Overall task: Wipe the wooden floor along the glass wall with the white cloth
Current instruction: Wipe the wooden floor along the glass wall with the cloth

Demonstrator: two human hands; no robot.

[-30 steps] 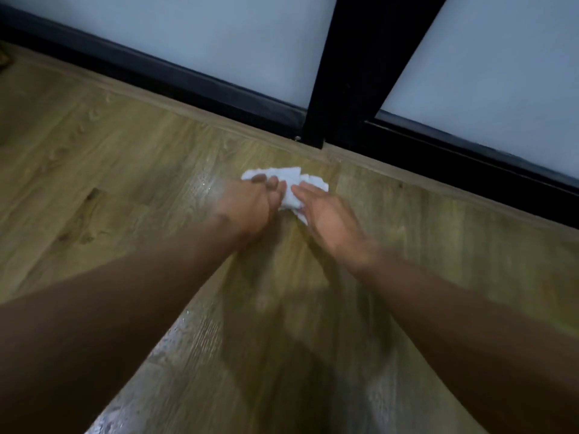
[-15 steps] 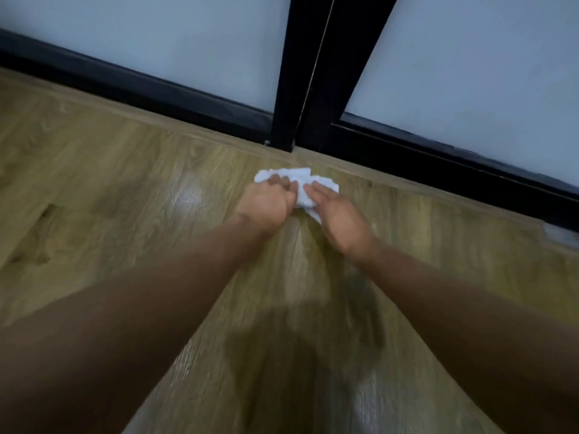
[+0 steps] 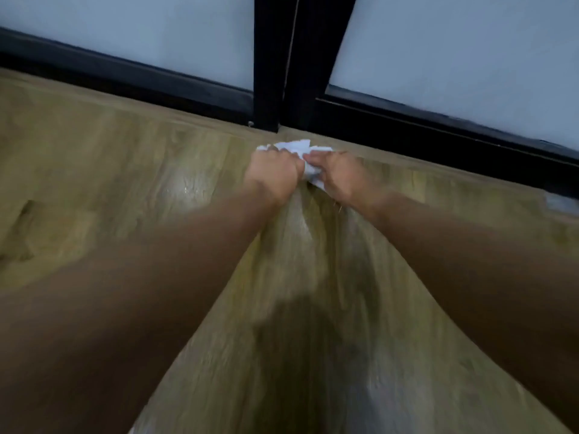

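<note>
Dim, cool light overall. Glare patch (image 3: 188,187) on wooden floor (image 3: 94,158) left of fingers (image 3: 282,156). Dark shadow (image 3: 300,355) below fingers, between forearms (image 3: 156,277). Heavy motion blur: forearms, floor grain smeared. Black frame (image 3: 125,73) above fingers soft, unsharp.

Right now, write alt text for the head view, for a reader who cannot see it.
Two bare hands, left hand and right hand, hold a crumpled white cloth down on the wooden floor, close to the foot of a black frame post between two panes of the glass wall. The picture is motion-blurred.

A white cloth (image 3: 300,148) lies crumpled on the wooden floor (image 3: 125,170), near the black frame (image 3: 269,89).
</note>
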